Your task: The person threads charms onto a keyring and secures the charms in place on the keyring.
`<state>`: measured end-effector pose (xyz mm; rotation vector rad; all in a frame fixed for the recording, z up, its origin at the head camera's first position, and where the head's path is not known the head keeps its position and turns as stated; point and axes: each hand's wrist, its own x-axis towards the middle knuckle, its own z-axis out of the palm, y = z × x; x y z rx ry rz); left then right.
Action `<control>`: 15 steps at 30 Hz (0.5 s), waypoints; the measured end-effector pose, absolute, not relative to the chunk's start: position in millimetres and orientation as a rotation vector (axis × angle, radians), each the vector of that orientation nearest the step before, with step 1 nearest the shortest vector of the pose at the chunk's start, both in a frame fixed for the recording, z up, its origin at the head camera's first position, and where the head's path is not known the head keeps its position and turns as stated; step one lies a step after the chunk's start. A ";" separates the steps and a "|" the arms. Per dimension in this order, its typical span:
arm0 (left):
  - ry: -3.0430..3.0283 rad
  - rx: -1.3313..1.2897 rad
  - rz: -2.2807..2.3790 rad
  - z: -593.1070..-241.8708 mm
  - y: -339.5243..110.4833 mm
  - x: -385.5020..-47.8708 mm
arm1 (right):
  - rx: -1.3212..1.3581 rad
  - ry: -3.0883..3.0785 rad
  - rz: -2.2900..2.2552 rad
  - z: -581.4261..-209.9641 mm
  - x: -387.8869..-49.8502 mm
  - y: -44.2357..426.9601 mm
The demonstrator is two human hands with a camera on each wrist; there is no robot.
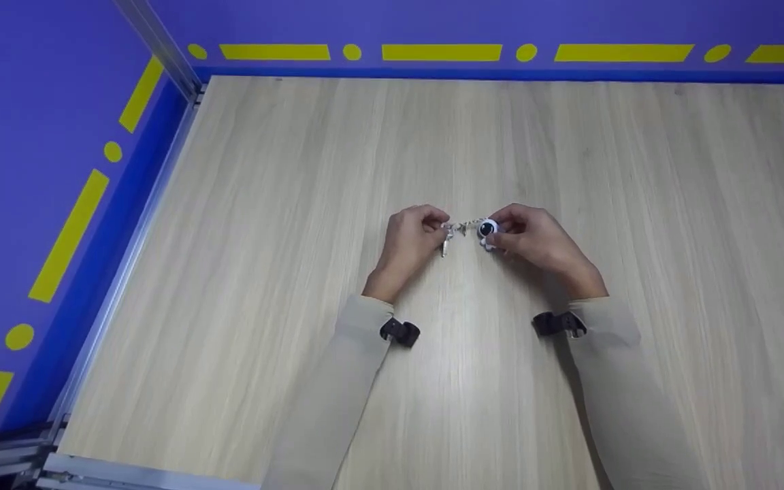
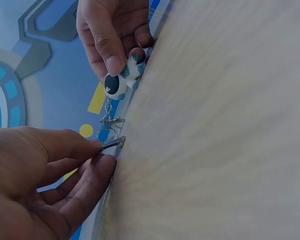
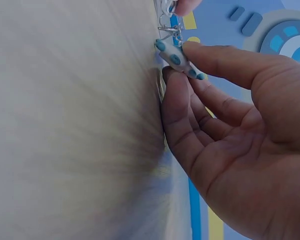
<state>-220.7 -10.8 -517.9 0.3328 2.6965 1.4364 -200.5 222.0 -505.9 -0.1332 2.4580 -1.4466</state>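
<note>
A small white astronaut keychain [image 1: 486,229] with a dark visor and blue-green patches is pinched between the thumb and fingers of my right hand [image 1: 542,237]. From its head a short silver chain [image 2: 108,107] runs across to a metal ring [image 2: 101,133] with small metal pieces on it. My left hand [image 1: 412,238] pinches a flat metal piece [image 2: 114,143] at the ring's other end, between thumb and forefinger. The chain spans the gap between both hands, just above the wooden table. In the right wrist view, the figure's patched body [image 3: 176,59] shows and its visor is hidden.
The wood-grain table [image 1: 263,272] stretches around both hands. Blue panels [image 1: 433,24] with yellow bars and dots stand along its back and left edges. Metal rails [image 1: 133,238] frame the left side. Each sleeve carries a black wrist mount [image 1: 400,332].
</note>
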 end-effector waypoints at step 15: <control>2.812 0.360 1.222 -519.8 -6.7 -216.8 | -0.079 2.489 -1.346 -505.1 -199.8 222.9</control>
